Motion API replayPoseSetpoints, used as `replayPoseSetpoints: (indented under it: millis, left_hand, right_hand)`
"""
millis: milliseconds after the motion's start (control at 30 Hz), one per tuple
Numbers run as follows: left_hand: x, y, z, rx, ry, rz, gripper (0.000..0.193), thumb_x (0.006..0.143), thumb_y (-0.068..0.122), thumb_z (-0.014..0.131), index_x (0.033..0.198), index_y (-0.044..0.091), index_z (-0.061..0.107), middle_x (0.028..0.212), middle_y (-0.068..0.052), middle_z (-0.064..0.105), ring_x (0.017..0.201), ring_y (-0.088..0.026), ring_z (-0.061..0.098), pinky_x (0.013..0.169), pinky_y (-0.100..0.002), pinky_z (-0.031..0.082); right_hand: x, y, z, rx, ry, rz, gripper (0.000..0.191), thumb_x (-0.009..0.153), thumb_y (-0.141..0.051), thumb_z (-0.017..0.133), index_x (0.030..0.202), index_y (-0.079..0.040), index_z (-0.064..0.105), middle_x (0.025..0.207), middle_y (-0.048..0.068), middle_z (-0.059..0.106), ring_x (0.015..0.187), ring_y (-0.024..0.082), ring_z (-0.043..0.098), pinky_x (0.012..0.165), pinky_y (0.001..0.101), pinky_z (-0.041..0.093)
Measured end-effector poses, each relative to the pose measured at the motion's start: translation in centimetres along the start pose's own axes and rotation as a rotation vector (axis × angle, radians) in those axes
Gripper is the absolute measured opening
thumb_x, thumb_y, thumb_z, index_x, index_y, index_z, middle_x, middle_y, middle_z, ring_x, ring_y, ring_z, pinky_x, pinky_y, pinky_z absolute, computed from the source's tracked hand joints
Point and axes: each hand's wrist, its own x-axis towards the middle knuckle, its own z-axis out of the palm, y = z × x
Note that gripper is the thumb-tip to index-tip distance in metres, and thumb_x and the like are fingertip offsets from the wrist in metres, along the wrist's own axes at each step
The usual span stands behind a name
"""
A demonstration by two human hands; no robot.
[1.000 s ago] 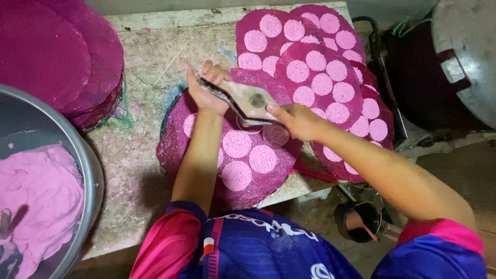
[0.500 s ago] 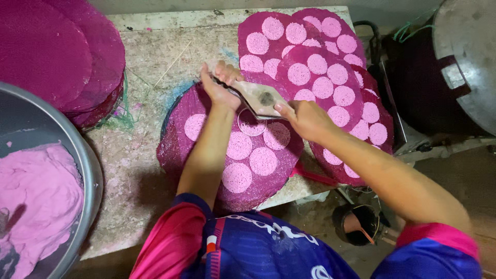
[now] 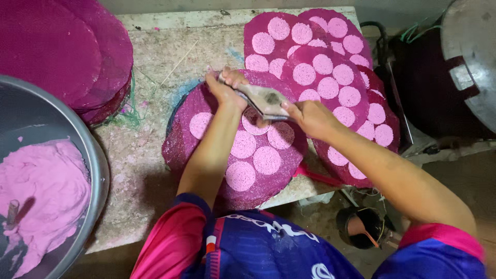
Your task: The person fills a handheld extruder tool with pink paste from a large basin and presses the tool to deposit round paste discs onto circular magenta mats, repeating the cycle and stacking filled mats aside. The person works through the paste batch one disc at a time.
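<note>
A flat metal scraper (image 3: 266, 101) was held at both ends above a round purple mat (image 3: 196, 150) with pale pink circles. The left hand (image 3: 225, 89) was closed on one end, and the right hand (image 3: 310, 116) was closed on the other. The mat lay on the surface (image 3: 150, 170), beside a bowl (image 3: 95, 170) of pink dough.

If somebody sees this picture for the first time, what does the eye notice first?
First, the magenta round mats with pale pink discs, one at the centre of the table and more overlapping at the upper right. Above the centre mat, the left hand and right hand hold a flat metal tool. At the lower left, a metal basin holds pink paste.
</note>
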Motion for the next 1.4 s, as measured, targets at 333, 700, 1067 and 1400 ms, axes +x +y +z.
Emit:
replayPoseSetpoints:
  millis: [333,700,1067,1400]
  left_hand:
    - [0.6,-0.4,2.2,0.200,0.073,0.119,0.047,0.092,0.054,0.035,0.062,0.017,0.039,0.049,0.004,0.031,0.044,-0.015,0.028,0.050,-0.035,0.032]
    - [-3.4,1.1,-1.3,1.291,0.144,-0.456,0.082,0.098,0.074,0.014,0.134,0.005,0.042,0.084,-0.007,0.058,0.056,-0.013,0.047,0.050,-0.029,0.035]
    - [-8.4,3.3,-5.5,2.236,-0.243,0.300,0.075,0.098,0.031,0.059,0.165,0.015,0.031,0.129,-0.005,0.075,0.085,-0.017,0.071,0.080,-0.031,0.054]
    - [-9.1,-0.1,-3.7,2.672,-0.391,0.054,0.136,0.071,0.046,0.091,0.163,0.005,0.001,0.143,-0.020,0.050,0.136,-0.033,0.042,0.118,-0.052,0.019]
  right_hand:
    - [0.8,1.0,0.9,-0.015,0.169,-0.069,0.069,0.104,-0.059,0.038,0.096,-0.001,0.074,0.085,0.032,0.068,0.089,0.049,0.067,0.079,0.0574,0.050]
    - [1.2,4.4,3.5,0.378,0.241,-0.163,0.065,0.104,-0.056,0.042,0.088,0.001,0.067,0.062,0.012,0.058,0.060,0.023,0.059,0.059,0.0431,0.048]
    - [1.0,5.3,6.8,0.701,0.525,-0.160,0.063,0.108,-0.056,0.039,0.089,-0.002,0.064,0.061,0.003,0.052,0.054,0.012,0.051,0.049,0.0327,0.040]
    - [-4.0,10.3,13.6,1.057,0.649,-0.158,0.066,0.109,-0.058,0.029,0.098,-0.002,0.062,0.065,0.001,0.055,0.051,0.009,0.049,0.044,0.0254,0.035]
